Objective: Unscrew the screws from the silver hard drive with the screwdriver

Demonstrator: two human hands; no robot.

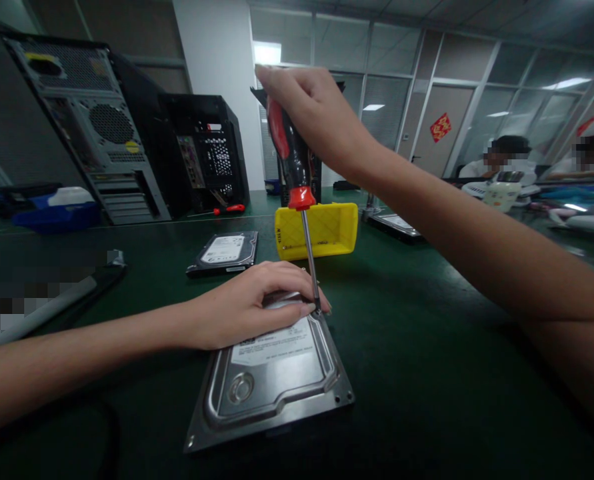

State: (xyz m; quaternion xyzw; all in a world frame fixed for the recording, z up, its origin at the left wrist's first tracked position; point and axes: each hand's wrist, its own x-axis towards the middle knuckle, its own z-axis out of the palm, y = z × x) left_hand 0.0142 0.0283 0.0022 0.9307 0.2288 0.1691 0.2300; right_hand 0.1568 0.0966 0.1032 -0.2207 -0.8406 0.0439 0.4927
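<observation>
A silver hard drive [297, 380] lies flat on the dark green table, label side up. My left hand [257, 303] lies across its far part, the fingers curled over the far edge and the thumb pressed beside the screwdriver tip. High above, my right hand [307, 100] is closed round the top of a black and red screwdriver [297, 160]. The shaft slants down and its tip meets the drive's far right corner, by my left thumb and fingertips. Whether a screw sits under the tip is hard to see.
Behind the drive stands a yellow bin [339, 230] holding a few small bits. A second hard drive [224, 251] lies to its left, another [397, 225] to the right. Computer cases [111, 127] and a red-handled tool [231, 209] are at the back left. People sit at the far right.
</observation>
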